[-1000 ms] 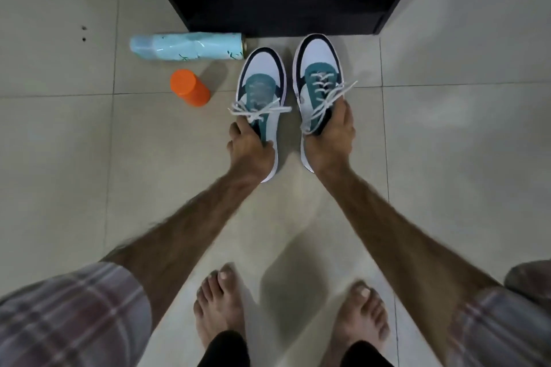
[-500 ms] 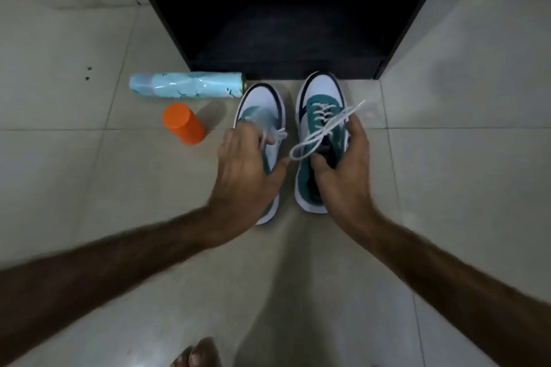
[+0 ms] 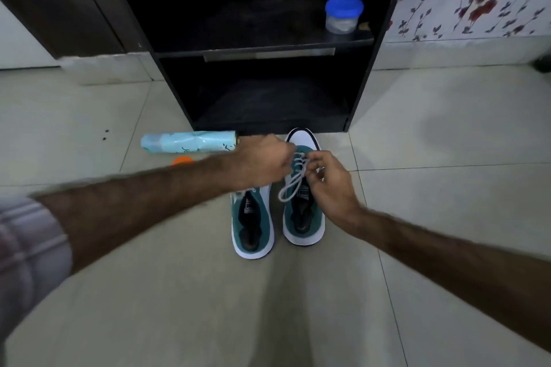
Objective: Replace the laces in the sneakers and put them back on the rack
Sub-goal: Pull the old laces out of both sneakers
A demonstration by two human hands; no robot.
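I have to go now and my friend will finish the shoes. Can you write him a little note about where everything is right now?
Left hand: reaches across and pinches the white lace of the right sneaker.
Right hand: pinches the same lace from the other side.
Both sneakers stand side by side on the floor tiles, toes toward the black rack. The left sneaker is not being held; its front is hidden by the left arm.
Done: the right sneaker has a lace threaded, with a loose loop hanging.
Left: finish that lace, check the left sneaker, then put both on the rack.
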